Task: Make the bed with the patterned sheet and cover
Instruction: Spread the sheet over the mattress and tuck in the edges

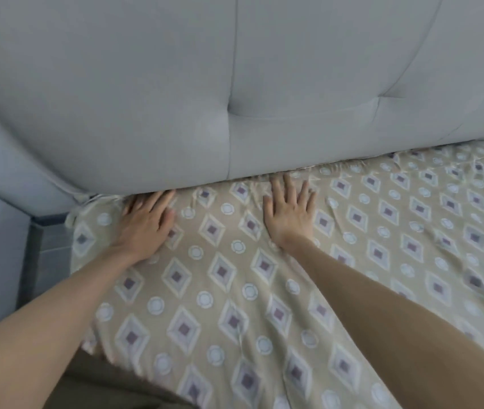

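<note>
The left hand (146, 222) loses its fingertips in the gap under the grey padded headboard (175, 98) — what shows of the fingers lies straight, grasping nothing. The right hand (290, 215) is flat, fingers spread and released, tips at that same gap. Both press the patterned sheet (220, 305) — beige, purple-centred diamonds, pale rings — spread over the bed, puckered along the headboard, blurred far right.

Both hands lie flat, palms down, on the patterned sheet (234, 290), fingers straight and pointing at the padded grey headboard (234, 84). The left hand (146, 224) presses near the bed's corner, fingertips at the headboard's lower edge. The right hand (290, 209) rests beside it (fingers spread), with small wrinkles just ahead of it.
</note>
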`<state>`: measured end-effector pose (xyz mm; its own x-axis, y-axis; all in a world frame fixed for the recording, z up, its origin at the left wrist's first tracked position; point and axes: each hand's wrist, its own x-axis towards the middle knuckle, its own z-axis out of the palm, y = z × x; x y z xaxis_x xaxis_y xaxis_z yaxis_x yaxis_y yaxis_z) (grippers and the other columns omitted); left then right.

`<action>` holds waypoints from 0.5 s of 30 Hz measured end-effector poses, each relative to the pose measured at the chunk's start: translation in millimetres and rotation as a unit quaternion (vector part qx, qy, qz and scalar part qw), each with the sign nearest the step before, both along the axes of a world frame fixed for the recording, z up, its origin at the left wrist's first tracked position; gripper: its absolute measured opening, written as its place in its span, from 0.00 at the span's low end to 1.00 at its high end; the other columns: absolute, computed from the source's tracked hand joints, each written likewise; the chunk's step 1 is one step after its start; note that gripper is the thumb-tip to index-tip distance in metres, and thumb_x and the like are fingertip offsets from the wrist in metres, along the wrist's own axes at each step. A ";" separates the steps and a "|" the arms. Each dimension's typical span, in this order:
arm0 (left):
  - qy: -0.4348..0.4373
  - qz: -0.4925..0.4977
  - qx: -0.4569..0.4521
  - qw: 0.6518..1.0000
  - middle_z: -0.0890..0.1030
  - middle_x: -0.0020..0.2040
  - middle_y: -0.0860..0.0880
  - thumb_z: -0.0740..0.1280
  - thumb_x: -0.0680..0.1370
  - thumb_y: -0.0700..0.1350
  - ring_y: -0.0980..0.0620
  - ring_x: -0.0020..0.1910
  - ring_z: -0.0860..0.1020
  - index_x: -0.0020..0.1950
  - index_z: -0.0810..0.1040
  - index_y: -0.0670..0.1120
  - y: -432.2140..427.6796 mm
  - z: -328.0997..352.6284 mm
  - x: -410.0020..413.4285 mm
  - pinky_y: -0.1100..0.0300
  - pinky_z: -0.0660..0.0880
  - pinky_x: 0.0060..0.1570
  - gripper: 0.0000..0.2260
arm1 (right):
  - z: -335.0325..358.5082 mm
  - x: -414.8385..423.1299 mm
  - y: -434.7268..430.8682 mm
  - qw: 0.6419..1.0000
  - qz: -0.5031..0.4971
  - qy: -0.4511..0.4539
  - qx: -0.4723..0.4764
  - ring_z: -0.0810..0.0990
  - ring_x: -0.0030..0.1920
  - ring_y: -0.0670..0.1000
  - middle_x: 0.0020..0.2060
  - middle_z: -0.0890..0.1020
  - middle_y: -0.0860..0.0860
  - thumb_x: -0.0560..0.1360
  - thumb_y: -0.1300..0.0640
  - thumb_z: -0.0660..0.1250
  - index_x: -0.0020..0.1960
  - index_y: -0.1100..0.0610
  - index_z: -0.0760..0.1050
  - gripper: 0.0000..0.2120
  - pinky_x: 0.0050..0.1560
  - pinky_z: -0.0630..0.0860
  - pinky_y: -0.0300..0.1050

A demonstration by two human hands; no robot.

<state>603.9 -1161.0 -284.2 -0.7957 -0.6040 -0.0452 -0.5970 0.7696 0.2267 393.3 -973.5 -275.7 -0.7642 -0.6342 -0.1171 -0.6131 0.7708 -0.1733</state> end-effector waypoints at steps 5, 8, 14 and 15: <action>0.017 0.029 -0.003 0.999 0.66 0.74 0.51 0.44 0.77 0.55 0.49 0.71 0.66 0.74 0.65 0.46 -11.6 1.7 40.5 0.45 0.57 0.72 0.29 | 0.7 58.1 -47.4 0.998 0.057 0.021 0.000 0.41 0.77 0.59 0.77 0.55 0.47 0.81 0.44 0.42 0.77 0.48 0.51 0.26 0.75 0.37 0.58; 0.036 0.067 -0.011 0.997 0.68 0.72 0.46 0.46 0.77 0.53 0.47 0.70 0.67 0.72 0.67 0.41 -9.5 4.7 56.5 0.50 0.56 0.71 0.29 | 2.0 77.6 -71.6 0.992 0.126 0.024 -0.006 0.50 0.76 0.58 0.74 0.62 0.49 0.79 0.46 0.39 0.76 0.49 0.57 0.27 0.75 0.41 0.56; 0.026 0.152 0.077 0.985 0.54 0.77 0.52 0.51 0.79 0.59 0.44 0.74 0.57 0.78 0.51 0.49 -33.0 -3.9 84.1 0.48 0.63 0.69 0.29 | 1.1 108.9 -112.7 0.986 0.156 0.038 -0.045 0.64 0.64 0.55 0.64 0.71 0.51 0.73 0.48 0.42 0.69 0.50 0.69 0.29 0.73 0.53 0.49; 0.026 0.143 0.082 0.986 0.53 0.77 0.52 0.52 0.80 0.59 0.44 0.74 0.57 0.78 0.51 0.49 -36.8 -2.7 85.0 0.48 0.64 0.68 0.29 | 1.8 108.6 -114.1 0.986 0.156 0.035 -0.042 0.64 0.65 0.54 0.64 0.71 0.51 0.73 0.49 0.44 0.69 0.50 0.69 0.28 0.73 0.53 0.49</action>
<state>688.9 -1197.7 -287.0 -0.5974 -0.7922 -0.1245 -0.7688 0.5216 0.3699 501.9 -1087.6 -273.9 -0.5340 -0.8455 -0.0089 -0.8312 0.5268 -0.1776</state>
